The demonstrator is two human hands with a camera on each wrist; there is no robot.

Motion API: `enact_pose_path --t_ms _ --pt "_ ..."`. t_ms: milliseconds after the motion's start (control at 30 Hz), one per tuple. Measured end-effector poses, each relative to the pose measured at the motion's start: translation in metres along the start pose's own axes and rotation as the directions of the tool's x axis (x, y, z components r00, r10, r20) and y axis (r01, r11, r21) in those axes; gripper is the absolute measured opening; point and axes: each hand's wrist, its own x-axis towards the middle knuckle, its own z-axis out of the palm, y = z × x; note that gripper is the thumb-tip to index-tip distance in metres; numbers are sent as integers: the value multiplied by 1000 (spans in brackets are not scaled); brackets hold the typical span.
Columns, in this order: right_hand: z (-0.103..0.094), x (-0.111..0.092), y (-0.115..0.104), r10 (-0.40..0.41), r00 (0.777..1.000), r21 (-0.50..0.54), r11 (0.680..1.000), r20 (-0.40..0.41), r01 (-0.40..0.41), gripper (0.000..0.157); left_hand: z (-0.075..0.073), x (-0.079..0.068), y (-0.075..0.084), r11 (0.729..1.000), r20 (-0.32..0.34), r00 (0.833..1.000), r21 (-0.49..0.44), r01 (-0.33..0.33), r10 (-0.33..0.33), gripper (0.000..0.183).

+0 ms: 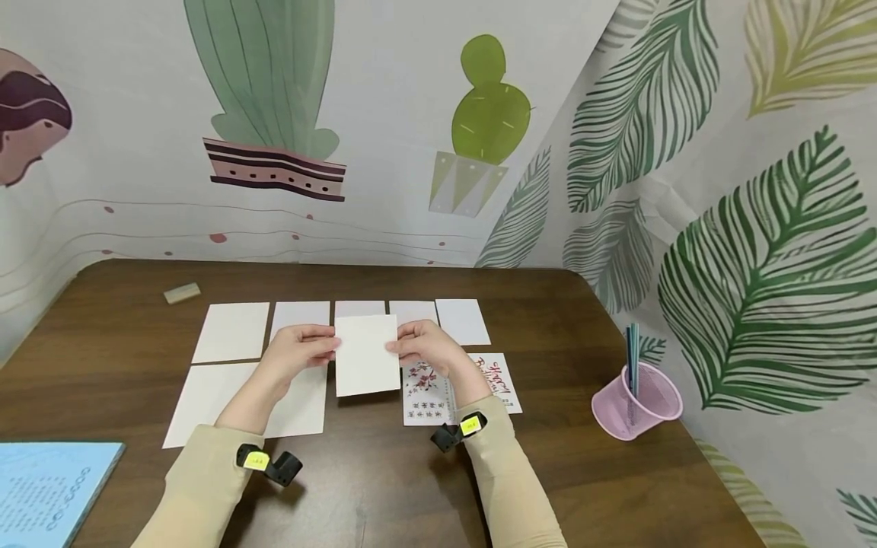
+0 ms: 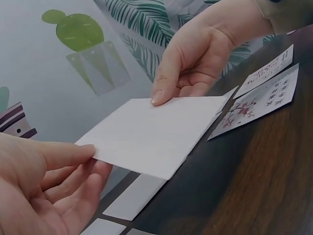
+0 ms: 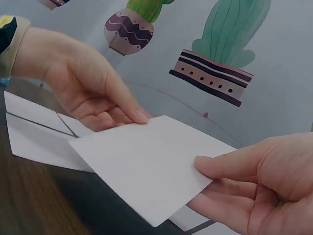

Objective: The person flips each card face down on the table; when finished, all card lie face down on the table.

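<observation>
A blank white card is held up over the table between both hands. My left hand pinches its left edge, thumb on top and fingers beneath, as the left wrist view shows. On the opposite edge, my right hand pinches the card the same way, seen in the right wrist view. Below the right hand lies a printed card with red blossoms and dark characters. Beside it is another printed card with red lettering, partly hidden by the wrist. Under the left forearm lie blank cards.
A back row of blank cards runs behind the hands. An eraser-like block lies at the back left. A blue book is at the front left. The pink mesh pen cup stands tilted-looking near the right edge, holding several pens.
</observation>
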Motion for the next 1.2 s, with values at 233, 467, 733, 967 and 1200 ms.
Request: enact_pose_path --t_ms 233,467,733,967,1200 --pt "0 2 4 18 989 -84 996 -144 -30 34 -1 1 -4 997 53 997 59 54 -57 43" --pt "3 4 10 4 979 -224 973 -203 -50 25 2 0 -8 980 46 991 159 119 -128 37" --pt "11 4 10 39 968 -344 931 -247 -125 23 7 -1 -10 955 -18 989 257 145 -145 29" --pt "17 6 12 54 955 -369 915 -292 -165 18 10 -2 -7 910 -93 984 377 174 -150 21" --pt "21 5 9 67 945 -409 890 -322 -202 18 14 -2 -7 886 -124 984 432 167 -125 18"
